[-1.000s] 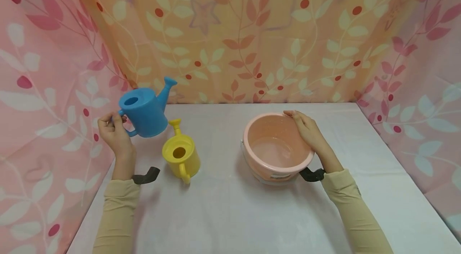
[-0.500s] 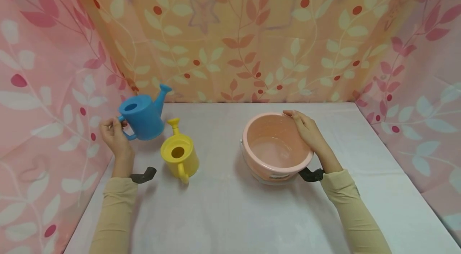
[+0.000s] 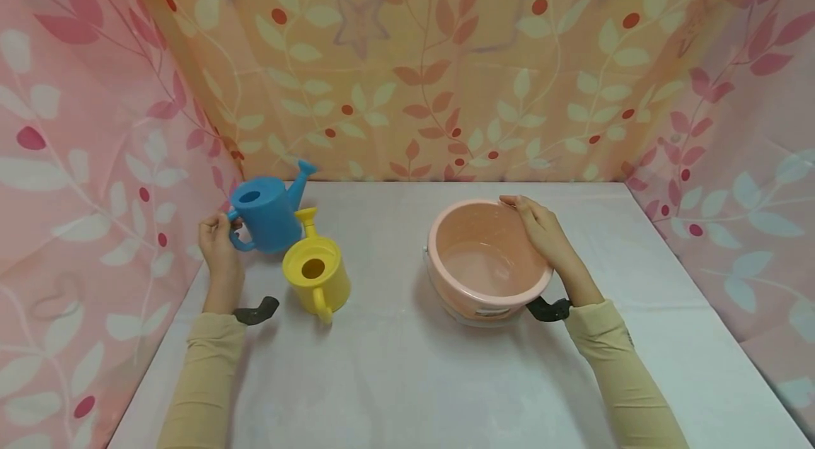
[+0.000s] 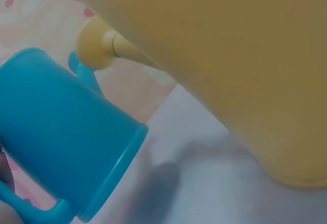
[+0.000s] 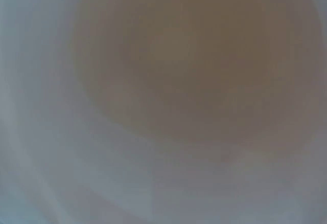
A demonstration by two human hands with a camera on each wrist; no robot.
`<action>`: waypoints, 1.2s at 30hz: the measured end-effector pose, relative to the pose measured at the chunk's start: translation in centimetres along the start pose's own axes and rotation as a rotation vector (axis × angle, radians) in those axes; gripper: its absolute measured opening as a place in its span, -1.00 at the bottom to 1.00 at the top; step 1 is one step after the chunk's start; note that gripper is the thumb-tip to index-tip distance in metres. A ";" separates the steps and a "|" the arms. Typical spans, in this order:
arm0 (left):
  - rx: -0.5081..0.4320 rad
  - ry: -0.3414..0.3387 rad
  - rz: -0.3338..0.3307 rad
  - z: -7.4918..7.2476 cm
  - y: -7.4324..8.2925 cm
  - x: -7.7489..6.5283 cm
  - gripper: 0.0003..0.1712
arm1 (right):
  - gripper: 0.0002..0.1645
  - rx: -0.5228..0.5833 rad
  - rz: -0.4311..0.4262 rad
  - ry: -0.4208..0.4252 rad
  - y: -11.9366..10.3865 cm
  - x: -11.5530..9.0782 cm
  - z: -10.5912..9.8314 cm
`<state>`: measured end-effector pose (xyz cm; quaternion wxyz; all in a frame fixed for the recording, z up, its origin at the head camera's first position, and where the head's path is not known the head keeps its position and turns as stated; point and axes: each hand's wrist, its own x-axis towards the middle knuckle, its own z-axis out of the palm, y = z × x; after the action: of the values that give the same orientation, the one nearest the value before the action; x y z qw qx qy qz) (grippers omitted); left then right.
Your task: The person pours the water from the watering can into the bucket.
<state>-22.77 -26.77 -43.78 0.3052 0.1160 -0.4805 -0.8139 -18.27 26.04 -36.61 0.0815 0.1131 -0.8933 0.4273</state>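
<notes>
At the left, my left hand (image 3: pixel 221 247) grips the handle of a blue toy watering can (image 3: pixel 270 219), its spout pointing to the back right. In the left wrist view the blue can (image 4: pixel 66 127) is tilted, with a shadow on the cloth beyond its base. Close to it a yellow toy watering can (image 3: pixel 331 279) stands upright, its handle toward me. My right hand (image 3: pixel 543 233) rests along the right rim of a pink bucket (image 3: pixel 439 279), fingers extended toward the back rim. The right wrist view is a close blur.
A white cloth (image 3: pixel 382 378) covers the table. Behind it hangs an orange leaf-patterned curtain (image 3: pixel 407 67); pink patterned cloth (image 3: pixel 83 187) walls the left side and the right. Dark wrist mounts (image 3: pixel 257 311) stick out from both sleeves.
The left hand has lowered the blue watering can, then moved it right toward the yellow one. The right hand and pink bucket have stayed in place.
</notes>
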 end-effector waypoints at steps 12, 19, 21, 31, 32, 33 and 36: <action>0.040 -0.034 -0.130 -0.7 -0.9 -0.5 -0.91 | -0.38 0.006 0.011 -0.003 -0.1 0.1 0.0; 0.033 -0.046 -0.165 -1.2 -2.0 -0.3 -0.93 | -0.38 0.006 0.013 0.000 0.0 0.1 0.0; 0.037 -0.050 -0.155 -1.3 -2.3 -0.2 -0.93 | -0.38 0.008 0.009 -0.001 0.0 0.0 0.0; 0.102 -0.079 -0.158 -1.8 -3.0 -0.2 -0.96 | -0.37 0.011 0.007 -0.001 0.0 0.1 -0.2; 0.128 -0.075 -0.166 -1.8 -2.9 -0.2 -0.95 | -0.37 0.013 0.012 -0.002 0.0 0.1 -0.2; 0.158 -0.074 -0.176 -1.9 -2.8 -0.2 -0.94 | -0.36 0.012 0.014 -0.004 0.1 0.1 -0.2; 0.290 -0.080 -0.189 -2.0 -2.5 -0.4 -0.88 | -0.35 0.013 0.022 -0.005 0.1 0.0 -0.1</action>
<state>-22.43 -27.06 -47.04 0.1881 0.1712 -0.5917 -0.7650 -18.33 26.20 -36.60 0.0740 0.1049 -0.8918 0.4338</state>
